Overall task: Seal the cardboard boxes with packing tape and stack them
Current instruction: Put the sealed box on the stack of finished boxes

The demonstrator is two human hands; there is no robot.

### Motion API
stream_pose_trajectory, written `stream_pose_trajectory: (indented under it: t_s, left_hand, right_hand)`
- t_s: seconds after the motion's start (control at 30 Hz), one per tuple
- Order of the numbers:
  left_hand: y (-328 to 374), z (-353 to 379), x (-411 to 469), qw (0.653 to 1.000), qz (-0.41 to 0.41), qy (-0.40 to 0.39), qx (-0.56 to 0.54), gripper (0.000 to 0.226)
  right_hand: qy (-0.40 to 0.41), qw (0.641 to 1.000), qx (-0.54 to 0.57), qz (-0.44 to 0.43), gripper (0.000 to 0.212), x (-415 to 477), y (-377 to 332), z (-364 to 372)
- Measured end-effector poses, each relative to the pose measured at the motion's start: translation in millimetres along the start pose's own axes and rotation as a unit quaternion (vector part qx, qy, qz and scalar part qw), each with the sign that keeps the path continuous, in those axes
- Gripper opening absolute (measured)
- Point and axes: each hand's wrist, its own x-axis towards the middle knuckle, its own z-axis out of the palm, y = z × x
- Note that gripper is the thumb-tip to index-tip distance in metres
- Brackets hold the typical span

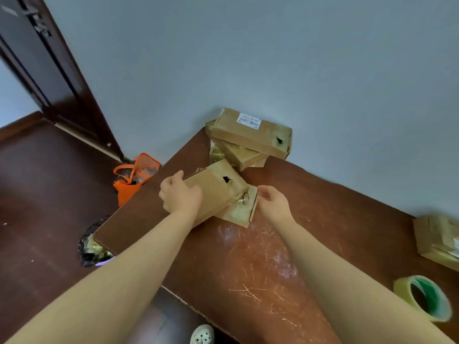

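Box [216,192] near the counter's [260,269] left edge, gripped by the left hand [180,194]. Right hand [273,203] fingers curl at its end flap, grip unclear. Barcode label [249,121] on the stacked boxes [250,139] is unreadable.

1. Flat box [216,187]: brown cardboard, lying askew on the counter [260,256], with a small dark tear on top and a glossy taped flap jutting right.
2. Stacked boxes [250,135]: two at the counter's far edge, the upper one white-labelled (print unreadable).
3. Side box [437,239]: far right.
4. Tape roll [422,297]: clear, with a green core, near right.
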Motion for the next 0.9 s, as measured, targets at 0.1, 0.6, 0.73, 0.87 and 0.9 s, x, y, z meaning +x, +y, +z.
stream_pose_trajectory:
  t_s: [0.1,0.6,0.73,0.87,0.9]
  left_hand:
    - [-28.2,-16.3,12.2,0.993,-0.114,-0.014,-0.036,0.063]
    - [-56.5,-12.8,10.6,0.927,-0.174,-0.200,-0.265,0.032]
    - [-63.7,-11.8,-6.1,0.913,-0.154,-0.228,-0.300,0.031]
    - [-69.8,-6.4,-28.3,0.904,-0.134,-0.257,-0.315,0.035]
    - [-71.3,-4.2,-34.0,0.905,-0.125,-0.270,-0.305,0.036]
  right_hand:
    - [-0.036,0.999,-0.021,0.026,0.052,9.0,-8.6,14.0]
    - [-0.004,0.997,0.061,0.054,0.052,4.4,5.9,35.8]
    - [0.155,0.979,0.111,0.071,0.036,-3.6,23.9,10.8]
    - [0.136,0.965,0.201,0.095,0.043,-10.6,45.2,-22.8]
    - [0.121,0.961,0.226,0.100,0.044,-12.8,51.3,-28.8]
